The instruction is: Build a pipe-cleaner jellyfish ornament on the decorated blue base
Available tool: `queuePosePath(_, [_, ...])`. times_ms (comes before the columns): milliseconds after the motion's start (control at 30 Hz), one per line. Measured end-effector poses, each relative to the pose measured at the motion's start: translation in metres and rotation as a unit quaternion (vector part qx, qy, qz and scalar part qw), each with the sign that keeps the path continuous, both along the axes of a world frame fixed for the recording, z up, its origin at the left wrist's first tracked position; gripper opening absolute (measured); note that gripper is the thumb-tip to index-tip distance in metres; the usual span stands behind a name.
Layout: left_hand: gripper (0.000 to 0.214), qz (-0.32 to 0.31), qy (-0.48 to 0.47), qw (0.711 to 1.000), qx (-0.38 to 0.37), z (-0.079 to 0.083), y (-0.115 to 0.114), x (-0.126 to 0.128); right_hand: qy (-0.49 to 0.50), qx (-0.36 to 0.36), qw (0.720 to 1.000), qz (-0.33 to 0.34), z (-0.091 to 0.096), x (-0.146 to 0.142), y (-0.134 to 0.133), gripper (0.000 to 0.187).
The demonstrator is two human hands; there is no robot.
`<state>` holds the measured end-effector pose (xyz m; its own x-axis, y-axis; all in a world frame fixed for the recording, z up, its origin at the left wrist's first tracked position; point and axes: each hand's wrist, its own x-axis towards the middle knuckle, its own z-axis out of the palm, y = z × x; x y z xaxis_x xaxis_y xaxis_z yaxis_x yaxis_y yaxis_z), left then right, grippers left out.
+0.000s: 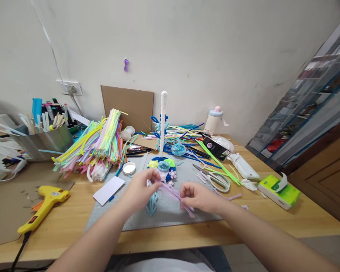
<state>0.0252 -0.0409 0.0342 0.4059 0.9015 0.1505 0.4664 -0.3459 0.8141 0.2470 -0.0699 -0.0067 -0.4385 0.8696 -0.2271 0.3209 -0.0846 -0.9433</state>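
Between my two hands stretches a bundle of light purple pipe cleaners [171, 190]. My left hand [147, 185] pinches its upper left end, and my right hand [197, 196] grips it near the lower right end, where loose tips stick out. Just beyond them stands a pipe cleaner craft piece [170, 172] with a dark blue base, small yellow, green and pink flowers and a tall white post [162, 124]. Beneath my left hand lies a light blue looped pipe cleaner shape [152, 204], partly hidden. All this is over a grey mat [164, 223].
Scissors [217, 180], a phone [217, 148] and a green tissue pack [280, 190] lie to the right. On the left are a yellow glue gun [45, 207], a white card [109, 190], a round tin [129, 168] and a heap of coloured pipe cleaners [93, 145].
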Motion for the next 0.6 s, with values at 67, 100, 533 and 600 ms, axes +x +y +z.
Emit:
queuePosePath(67, [0.009,0.013,-0.046,0.998,0.029,0.011,0.015,-0.002,0.096,-0.058,0.994,-0.016,0.001,-0.013,0.006,0.023])
queuePosePath(100, [0.009,0.015,-0.063,0.997,0.045,0.015,0.022,-0.003,0.127,-0.071,0.989,-0.011,0.002,-0.020,0.009,0.025])
queuePosePath(533, [0.033,0.129,-0.346,0.926,-0.082,-0.022,0.047,-0.004,0.313,0.005,0.919,-0.241,-0.005,-0.090,0.056,0.022])
queuePosePath(600, [0.034,0.086,-0.352,0.921,-0.143,-0.039,0.041,0.005,0.329,0.003,0.908,-0.260,-0.013,-0.091,0.058,0.020])
